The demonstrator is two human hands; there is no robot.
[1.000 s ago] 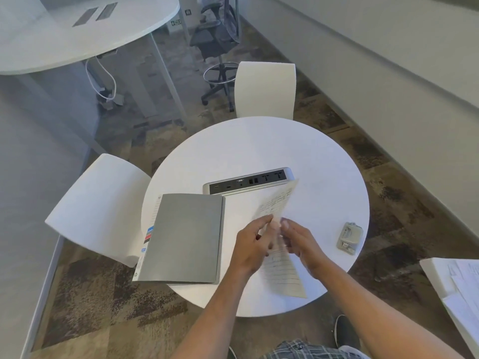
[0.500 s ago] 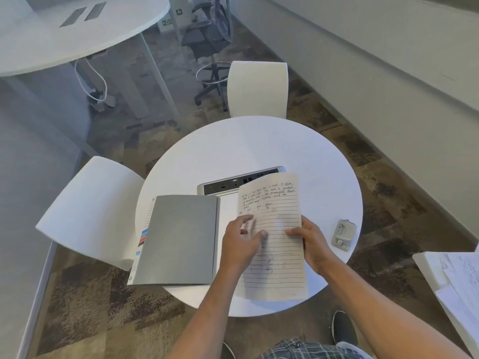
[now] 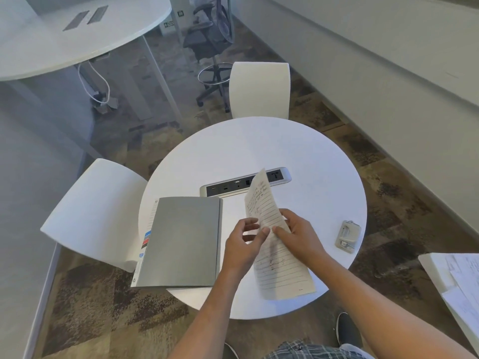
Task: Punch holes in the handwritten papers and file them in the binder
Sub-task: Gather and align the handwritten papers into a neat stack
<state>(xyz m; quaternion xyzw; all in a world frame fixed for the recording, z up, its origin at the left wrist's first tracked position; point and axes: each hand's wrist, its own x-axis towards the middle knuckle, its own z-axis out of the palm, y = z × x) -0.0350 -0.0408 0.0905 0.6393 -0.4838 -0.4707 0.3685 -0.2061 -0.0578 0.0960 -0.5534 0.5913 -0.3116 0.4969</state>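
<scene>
Both hands meet over the near half of a round white table (image 3: 259, 141), working one lined, handwritten sheet of paper (image 3: 282, 270). The right hand (image 3: 300, 237) grips the sheet at about mid-height, thumb on the written face and fingers curled behind it. The left hand (image 3: 242, 244) pinches the sheet's left edge with its thumb tip, while its other fingers are loosely bent behind; whether they touch the paper cannot be told. The sheet is held tilted and slightly curled, seen partly edge-on, its top corner rising in front of the table's built-in power and data strip (image 3: 223, 188) and its bottom end hanging past the near rim of the table.

To the left of the hands lies the binder (image 3: 181, 242), a grey folder opened flat on the table, its grey cover overhanging the left rim; coloured index tabs (blue, red, dark) show along its outer left edge. A white page of the binder lies under the hands.

The hole punch (image 3: 347, 236), a small pale grey one, sits well apart on the right side of the table, near the rim.

Two white chairs stand at the table, one at the far side (image 3: 259, 89) and one at the left (image 3: 96, 211). More loose papers (image 3: 464, 281) rest on a white surface at the right edge of the view.
</scene>
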